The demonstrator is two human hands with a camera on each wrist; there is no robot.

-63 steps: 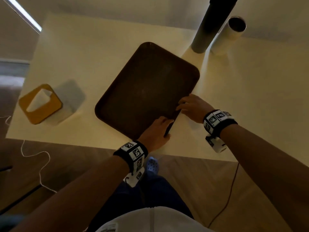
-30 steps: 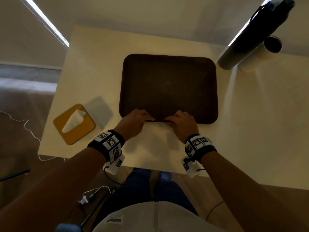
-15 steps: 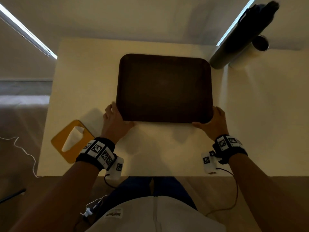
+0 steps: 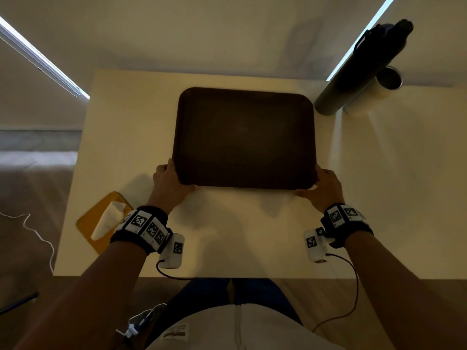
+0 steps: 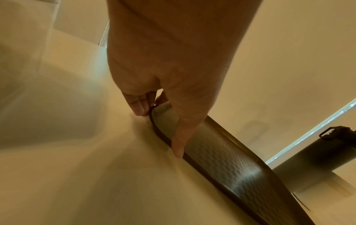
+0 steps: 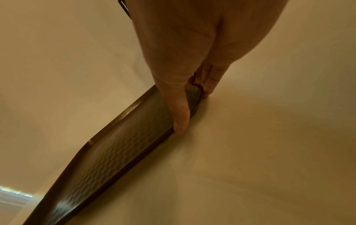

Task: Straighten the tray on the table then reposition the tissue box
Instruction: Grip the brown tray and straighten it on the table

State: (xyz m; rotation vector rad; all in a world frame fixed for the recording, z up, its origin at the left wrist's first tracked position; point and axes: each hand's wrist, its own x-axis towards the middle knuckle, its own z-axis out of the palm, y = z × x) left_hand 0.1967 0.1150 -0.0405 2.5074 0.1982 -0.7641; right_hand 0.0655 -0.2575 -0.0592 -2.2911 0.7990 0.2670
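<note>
So the person's left hand [image 4: 168, 184] and right hand [image 4: 323, 188] are now cupped around the two near corners of the tray [image 4: 244, 137], one corner each. About a second ago both hands sat close together on the middle of the near edge, so they've slid outward, and half a second ago they were already at the corners, which suggests they're just fine-tuning now. In the left wrist view the thumb [image 5: 180, 143] runs along the near rim of the tray [image 5: 221, 153] with the fingers [image 5: 137, 105] curled around the corner onto its side, and the right wrist view mirrors that with the right thumb [image 6: 181, 120] on the tray [image 6: 115, 152]. Whether that's a proper grip or only a push is hard to call from these angles, but both hands are wrapped on the tray edge, not let go.

The big change is the tray itself. Two seconds back it lay at a strong diagonal; now its edges run parallel to the table [image 4: 227, 231] edges, so the first half of the job looks basically finished.

Back and to the outside of the left hand, just behind the left wrist, the tissue box [image 4: 101, 223] with its yellow top sits skewed near the table's near left corner, and nobody is touching it. That's probably what gets handled next.

Far beyond the right hand, past the tray's far right corner, stand a dark bottle [image 4: 364, 69] and a pale cylinder [image 4: 376, 92], well away from both hands.
</note>
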